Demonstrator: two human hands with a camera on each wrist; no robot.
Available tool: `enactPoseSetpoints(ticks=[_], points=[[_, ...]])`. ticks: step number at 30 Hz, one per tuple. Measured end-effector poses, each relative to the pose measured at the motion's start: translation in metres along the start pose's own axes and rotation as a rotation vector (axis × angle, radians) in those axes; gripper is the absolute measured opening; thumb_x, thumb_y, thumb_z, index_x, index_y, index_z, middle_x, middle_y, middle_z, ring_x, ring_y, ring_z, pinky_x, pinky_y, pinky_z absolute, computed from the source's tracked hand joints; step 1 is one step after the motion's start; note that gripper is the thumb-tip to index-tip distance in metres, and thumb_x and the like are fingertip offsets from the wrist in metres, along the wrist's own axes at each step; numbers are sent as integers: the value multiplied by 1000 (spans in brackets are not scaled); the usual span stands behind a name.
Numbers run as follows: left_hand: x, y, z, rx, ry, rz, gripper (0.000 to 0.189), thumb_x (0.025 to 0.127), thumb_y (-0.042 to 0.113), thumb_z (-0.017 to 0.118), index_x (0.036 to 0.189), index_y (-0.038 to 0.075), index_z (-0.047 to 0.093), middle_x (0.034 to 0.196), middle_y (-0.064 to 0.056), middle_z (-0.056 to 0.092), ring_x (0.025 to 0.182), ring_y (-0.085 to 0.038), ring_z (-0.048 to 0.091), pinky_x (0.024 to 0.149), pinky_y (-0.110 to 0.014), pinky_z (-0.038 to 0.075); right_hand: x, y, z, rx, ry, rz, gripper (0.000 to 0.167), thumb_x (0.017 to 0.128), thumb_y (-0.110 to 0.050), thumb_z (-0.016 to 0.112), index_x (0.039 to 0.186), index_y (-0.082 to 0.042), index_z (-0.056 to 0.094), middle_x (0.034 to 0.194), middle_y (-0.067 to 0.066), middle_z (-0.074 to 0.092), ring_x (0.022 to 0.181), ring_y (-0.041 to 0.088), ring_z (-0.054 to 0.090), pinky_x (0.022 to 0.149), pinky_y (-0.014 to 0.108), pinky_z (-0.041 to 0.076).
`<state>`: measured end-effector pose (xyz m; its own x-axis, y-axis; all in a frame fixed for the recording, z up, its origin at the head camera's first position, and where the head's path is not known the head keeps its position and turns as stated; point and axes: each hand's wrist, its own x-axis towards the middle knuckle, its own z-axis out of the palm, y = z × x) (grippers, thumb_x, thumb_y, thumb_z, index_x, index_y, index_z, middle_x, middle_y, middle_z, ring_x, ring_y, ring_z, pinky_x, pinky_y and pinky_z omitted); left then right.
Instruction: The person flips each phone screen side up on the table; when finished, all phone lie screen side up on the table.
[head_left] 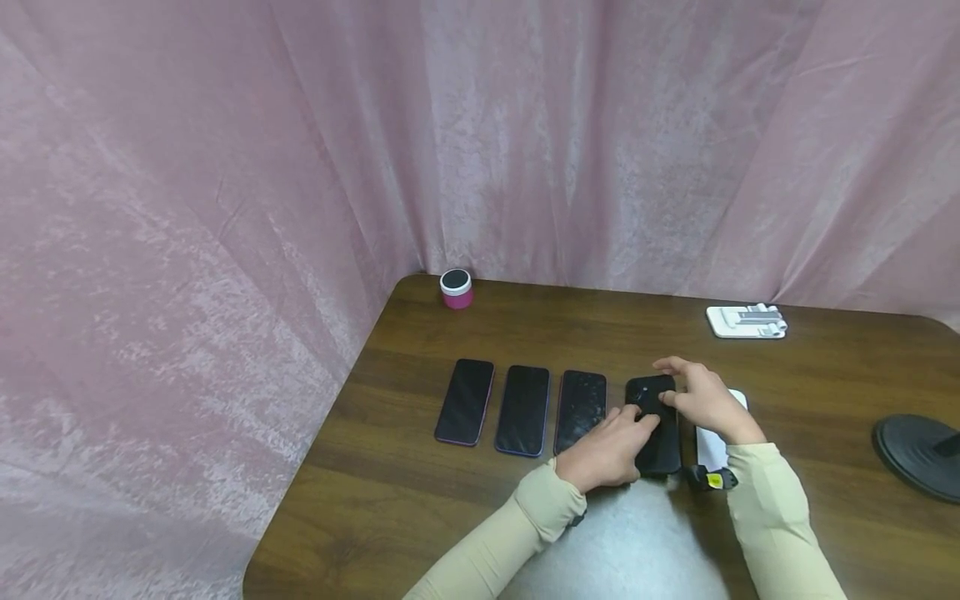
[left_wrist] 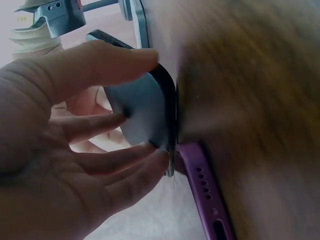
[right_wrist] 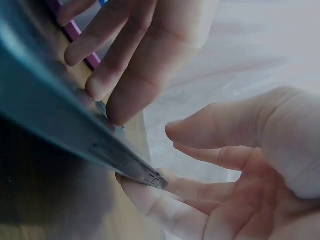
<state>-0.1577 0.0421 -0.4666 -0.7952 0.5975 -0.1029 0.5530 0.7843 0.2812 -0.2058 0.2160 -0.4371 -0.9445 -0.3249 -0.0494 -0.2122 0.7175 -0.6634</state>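
A black phone (head_left: 660,446) lies back up on the wooden table, its camera corner at the far end. My left hand (head_left: 609,447) holds its left side, fingers at the edge and thumb over the back. At the far end, my right hand (head_left: 705,404) touches the top corner with its fingers; in the right wrist view its thumb (right_wrist: 215,125) is raised off the phone. To the left lie three phones, screens up: a scratched one (head_left: 581,404), a blue-edged one (head_left: 522,410) and a purple-edged one (head_left: 465,402). Part of a white phone-like slab (head_left: 711,450) shows under the right wrist.
A pink jar with a white-rimmed dark lid (head_left: 456,288) stands at the back left. A white folded stand (head_left: 746,322) lies at the back right. The round black base (head_left: 918,454) sits at the right. Pink curtain (head_left: 525,150) hangs behind the table.
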Motion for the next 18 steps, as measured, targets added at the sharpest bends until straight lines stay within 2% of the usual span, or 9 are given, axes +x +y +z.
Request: enactPoseSetpoints(ticks=[5,9,11,15,18], points=[[0,0,-1,-85,-6,-23,86,82,43,83,152,16,42,141,-5,51,119,-15,52,94,-23,47,-2,-5,-3,-6,16,-14,45,91,-1,64,133,11,53,129,38,56,106,52,60,78,58,50],[0,-4,-3,-211,-16,-33,94,88,59,70,158,11,31,149,-8,47,130,-17,49,101,-28,45,-4,-7,-4,-10,31,-34,44,91,-2,64,133,10,54,129,36,57,97,42,63,74,52,51],[0,-6,-4,-285,-11,-35,93,91,61,65,159,9,27,148,-11,48,130,-17,50,101,-29,46,-4,-9,-4,-10,34,-37,44,92,-3,64,133,10,54,129,35,58,92,36,63,70,47,50],[-2,-8,-8,-412,12,-54,88,95,56,62,159,8,26,144,-12,52,124,-15,55,96,-28,48,-5,-12,-4,-13,48,-50,43,94,-6,65,132,10,55,128,34,59,90,35,66,68,44,50],[-2,-9,-10,-441,23,-76,85,96,53,63,158,8,28,148,-10,50,128,-16,53,99,-29,47,-5,-16,-4,-9,55,-50,42,94,-8,65,131,10,55,128,33,59,92,37,68,70,46,51]])
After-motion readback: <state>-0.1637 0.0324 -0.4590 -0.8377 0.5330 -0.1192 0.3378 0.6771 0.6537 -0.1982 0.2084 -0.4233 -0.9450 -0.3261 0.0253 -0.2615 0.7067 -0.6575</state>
